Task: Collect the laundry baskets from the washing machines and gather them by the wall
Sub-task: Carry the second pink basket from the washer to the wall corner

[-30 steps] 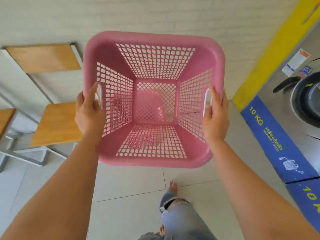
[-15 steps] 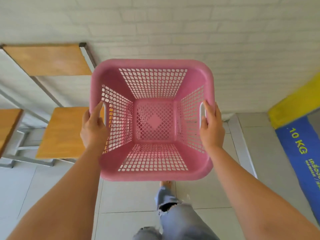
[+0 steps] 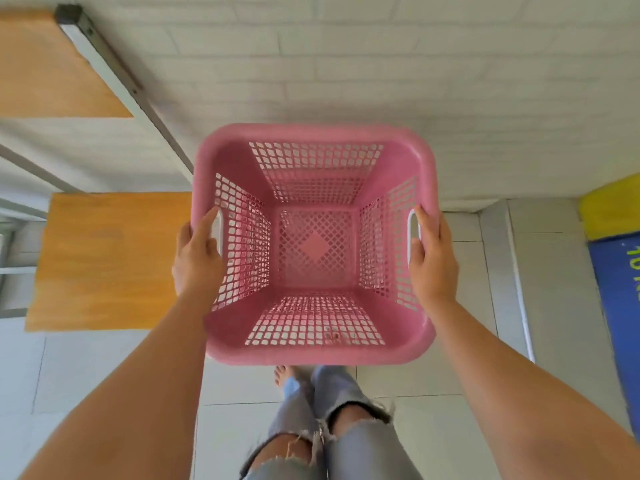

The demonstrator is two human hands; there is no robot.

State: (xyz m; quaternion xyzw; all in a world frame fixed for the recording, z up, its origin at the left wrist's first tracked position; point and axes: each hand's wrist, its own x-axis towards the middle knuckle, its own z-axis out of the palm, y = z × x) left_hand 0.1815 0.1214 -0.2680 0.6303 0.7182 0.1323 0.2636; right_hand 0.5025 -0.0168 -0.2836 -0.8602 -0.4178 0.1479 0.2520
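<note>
An empty pink laundry basket (image 3: 313, 136) with perforated walls hangs level in front of me, its open top facing up at the camera. My left hand (image 3: 195, 259) grips its left rim at the white handle slot. My right hand (image 3: 433, 261) grips the right rim at the other slot. The basket is held above the tiled floor, its far edge close to the white brick wall (image 3: 381, 64). No washing machine drum is in sight.
A wooden stool seat (image 3: 104, 261) stands directly left of the basket, and a wooden tabletop (image 3: 45, 67) on a metal frame sits above it. A blue and yellow panel (image 3: 620, 271) lines the right edge. Pale floor tiles (image 3: 554, 306) lie below.
The basket has sunk lower in view and nearer the wall. The washing machine at the right has slid out of sight. Both hands kept their grip.
</note>
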